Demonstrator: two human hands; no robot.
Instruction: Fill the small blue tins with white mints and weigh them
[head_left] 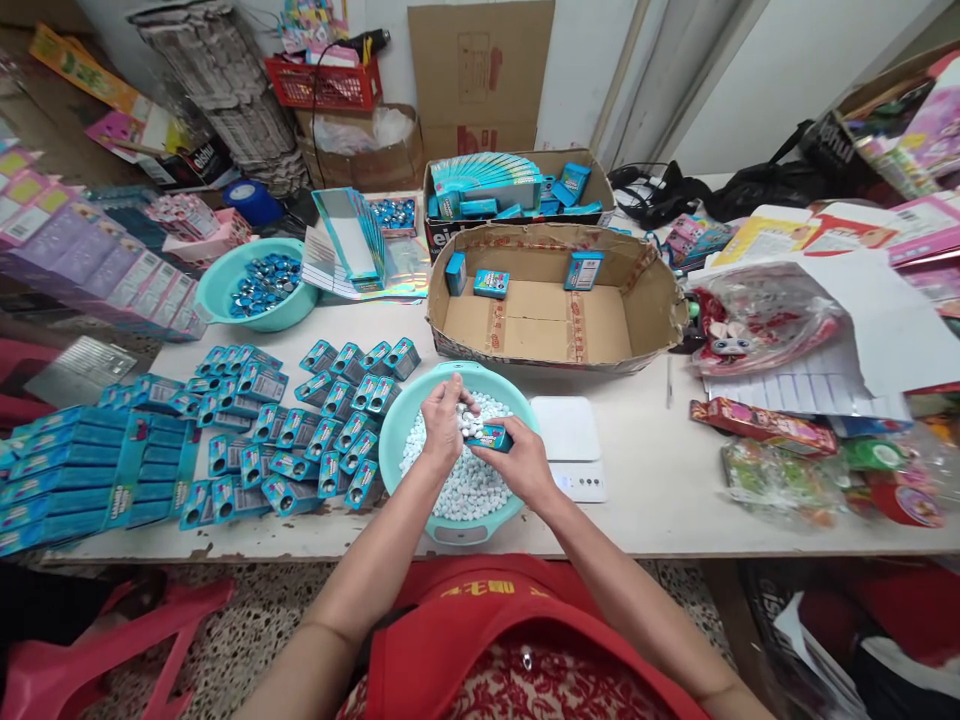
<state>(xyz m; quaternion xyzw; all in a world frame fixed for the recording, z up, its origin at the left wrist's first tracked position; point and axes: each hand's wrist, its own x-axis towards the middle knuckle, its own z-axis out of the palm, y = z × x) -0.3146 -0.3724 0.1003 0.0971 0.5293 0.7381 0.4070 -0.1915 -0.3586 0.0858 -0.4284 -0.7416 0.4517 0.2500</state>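
A turquoise basin (pixel 460 531) full of small white pellets stands at the table's front edge. Over it my right hand (pixel 523 462) grips a small blue box (pixel 491 438), its end turned toward my left hand (pixel 444 420). The fingers of my left hand are curled around some white pellets (pixel 472 422) beside the box's end. Rows of similar blue boxes (pixel 292 428) with open ends lie left of the basin. A white scale (pixel 566 430) is just right of it.
Behind the basin sits a long cardboard tray (pixel 555 325) with three blue boxes inside. Another carton (pixel 517 190) holds more boxes. A second turquoise basin (pixel 259 320) with shiny blue pieces is at left. Packets and papers (pixel 780 350) cover the right side.
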